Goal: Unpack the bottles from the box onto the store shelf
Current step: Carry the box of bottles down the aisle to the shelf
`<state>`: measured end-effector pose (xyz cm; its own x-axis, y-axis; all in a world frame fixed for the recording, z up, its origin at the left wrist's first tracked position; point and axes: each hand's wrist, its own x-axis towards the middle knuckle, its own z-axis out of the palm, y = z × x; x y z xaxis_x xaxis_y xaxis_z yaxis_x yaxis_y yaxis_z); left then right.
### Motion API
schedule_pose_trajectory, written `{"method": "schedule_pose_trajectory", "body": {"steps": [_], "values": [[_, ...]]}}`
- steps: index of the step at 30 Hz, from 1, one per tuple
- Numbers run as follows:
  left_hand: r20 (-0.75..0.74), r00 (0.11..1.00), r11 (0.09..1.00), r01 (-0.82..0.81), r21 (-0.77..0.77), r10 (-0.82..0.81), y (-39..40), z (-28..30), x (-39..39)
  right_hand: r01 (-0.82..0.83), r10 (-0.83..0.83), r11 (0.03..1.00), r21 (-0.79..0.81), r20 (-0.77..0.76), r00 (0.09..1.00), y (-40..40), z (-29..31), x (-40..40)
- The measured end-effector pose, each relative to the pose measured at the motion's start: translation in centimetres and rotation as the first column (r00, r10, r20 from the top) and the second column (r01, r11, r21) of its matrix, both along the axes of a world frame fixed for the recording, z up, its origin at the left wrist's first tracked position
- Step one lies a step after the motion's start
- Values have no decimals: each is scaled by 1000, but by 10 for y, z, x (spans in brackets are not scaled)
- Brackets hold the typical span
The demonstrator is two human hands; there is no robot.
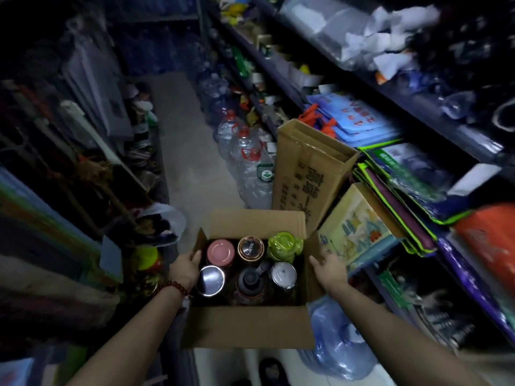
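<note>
An open cardboard box (248, 327) sits low in front of me with several bottles standing upright inside. In the back row are a pink-lidded bottle (220, 252), a copper-rimmed one (250, 247) and a green one (284, 246). The front row holds a silver-lidded bottle (209, 280), a dark one (250, 282) and a chrome-capped one (283, 275). My left hand (184, 270) grips the box's left flap, thumb inside. My right hand (328, 267) holds the right flap. The store shelf (418, 107) runs along the right.
A tall empty carton (309, 168) stands behind the box beside clear water jugs (248, 160). A blue water jug (337, 341) lies at the lower right. Folded bags (395, 174) fill the right shelves. Brooms and clutter line the left. A narrow concrete aisle (181, 129) runs ahead.
</note>
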<state>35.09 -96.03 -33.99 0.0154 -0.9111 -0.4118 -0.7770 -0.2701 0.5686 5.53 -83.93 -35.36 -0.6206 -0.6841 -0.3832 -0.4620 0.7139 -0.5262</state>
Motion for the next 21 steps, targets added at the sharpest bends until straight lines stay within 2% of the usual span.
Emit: {"method": "schedule_pose_trajectory", "body": {"steps": [6,11,16,18,21], "values": [[-29,976,976,217,9,-217,0,4,-48,272,-272,962,9,28,962,66,-2,-10],[-194,920,932,358,61,-341,12,-2,-93,458,-457,889,-13,19,889,139,7,-9],[-206,789,804,594,12,-579,32,-46,-142,622,-622,783,0,18,783,220,14,3],[-191,739,754,656,-13,-646,66,-14,-162,696,-695,718,3,39,718,252,15,8],[-106,656,659,752,0,-747,113,3,-188,793,-793,609,12,43,608,303,13,17]]}}
